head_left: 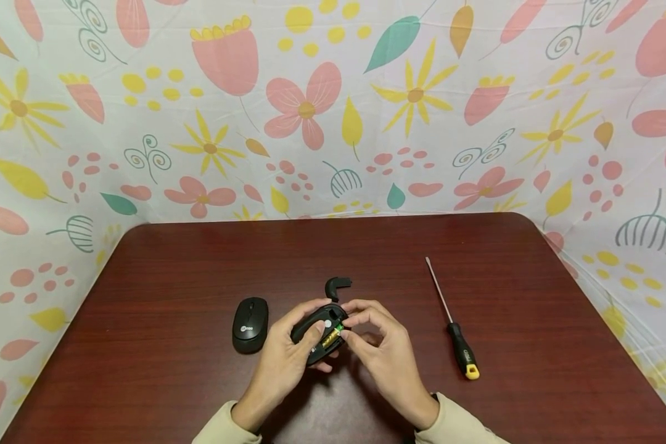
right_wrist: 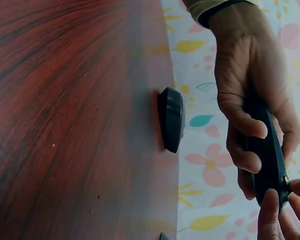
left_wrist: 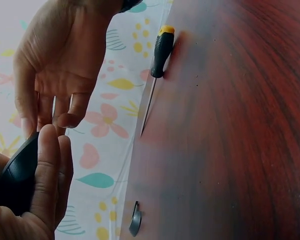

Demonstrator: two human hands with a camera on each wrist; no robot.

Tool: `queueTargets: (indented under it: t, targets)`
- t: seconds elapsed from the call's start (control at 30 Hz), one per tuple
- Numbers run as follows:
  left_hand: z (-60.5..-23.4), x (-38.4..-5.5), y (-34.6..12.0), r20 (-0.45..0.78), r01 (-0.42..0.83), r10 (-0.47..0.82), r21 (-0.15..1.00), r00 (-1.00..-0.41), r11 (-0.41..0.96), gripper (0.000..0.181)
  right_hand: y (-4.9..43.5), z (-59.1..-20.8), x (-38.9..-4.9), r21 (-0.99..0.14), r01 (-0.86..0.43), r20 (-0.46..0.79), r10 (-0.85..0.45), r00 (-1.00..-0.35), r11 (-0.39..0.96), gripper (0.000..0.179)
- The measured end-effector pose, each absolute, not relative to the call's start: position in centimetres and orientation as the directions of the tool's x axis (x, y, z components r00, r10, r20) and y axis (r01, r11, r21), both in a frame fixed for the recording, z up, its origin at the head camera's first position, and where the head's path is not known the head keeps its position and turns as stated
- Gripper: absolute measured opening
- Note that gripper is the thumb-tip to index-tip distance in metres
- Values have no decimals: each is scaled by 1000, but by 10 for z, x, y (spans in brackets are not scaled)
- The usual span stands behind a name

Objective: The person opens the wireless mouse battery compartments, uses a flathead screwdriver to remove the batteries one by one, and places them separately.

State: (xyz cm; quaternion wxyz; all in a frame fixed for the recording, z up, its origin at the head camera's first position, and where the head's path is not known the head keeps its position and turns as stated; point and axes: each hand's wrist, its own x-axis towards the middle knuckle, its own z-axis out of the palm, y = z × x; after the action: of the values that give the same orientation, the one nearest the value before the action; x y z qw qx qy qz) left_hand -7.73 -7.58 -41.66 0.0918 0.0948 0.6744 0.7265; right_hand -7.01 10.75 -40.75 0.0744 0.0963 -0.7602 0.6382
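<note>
My left hand point(head_left: 285, 345) grips a black computer mouse point(head_left: 305, 330), underside up, with its thumb across the bottom. The mouse's battery slot is uncovered, and a gold and green battery point(head_left: 330, 338) lies in it at a slant. My right hand point(head_left: 385, 348) has thumb and index finger pinching at the battery's green end, while another fingertip meets the mouse's far edge. In the right wrist view the mouse point(right_wrist: 270, 155) appears edge-on in the left hand point(right_wrist: 257, 75). The left wrist view has the right hand point(left_wrist: 59, 65) reaching down to the mouse's tip.
Just beyond the hands lies a curved black cover point(head_left: 333, 288). A second black mouse point(head_left: 250, 325) sits upright on the table point(head_left: 172, 277) to the left. To the right is a screwdriver point(head_left: 459, 342) with a black and yellow handle. Patterned cloth point(head_left: 305, 111) hangs behind the table.
</note>
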Motion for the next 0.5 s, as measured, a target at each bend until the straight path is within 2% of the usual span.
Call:
queueTargets:
  t: [0.27,0.5]
  targets:
    - [-416,-78,-76,11,-6,258,998,-966,-66,35,109,-412,-71,-944,-287,282,-53,-958,160,15]
    - [-414,-79,-78,8,-8,280,998,-960,-54,35,118,-412,-75,-942,-297,277,-137,-951,156,16]
